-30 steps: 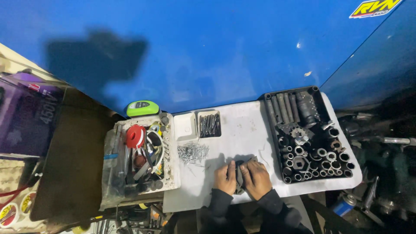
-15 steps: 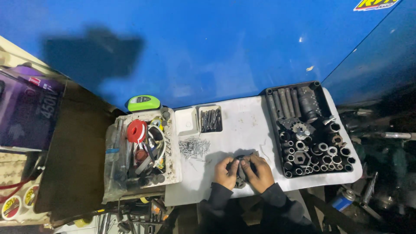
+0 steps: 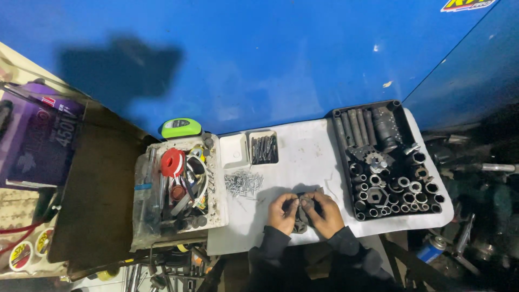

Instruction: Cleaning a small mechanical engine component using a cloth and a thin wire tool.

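Both my hands rest close together on the near part of a white tabletop (image 3: pixel 308 157). My left hand (image 3: pixel 281 213) and my right hand (image 3: pixel 323 213) each grip a side of a small dark metal part (image 3: pixel 301 217) held between them on the table surface. Its exact shape is hidden by my fingers. A loose pile of small silver nails (image 3: pixel 243 183) lies just left of my left hand. A small white tray of dark screws (image 3: pixel 264 148) sits beyond the pile.
A black tray of sockets and extension bars (image 3: pixel 390 161) lies right of my hands. A white bin of mixed tools and red tape (image 3: pixel 177 184) stands left, a green tape measure (image 3: pixel 180 128) behind it. A blue wall rises behind; clutter lies below the table edges.
My hands have stayed together on the dark part with only small finger shifts. The view has drifted slightly.
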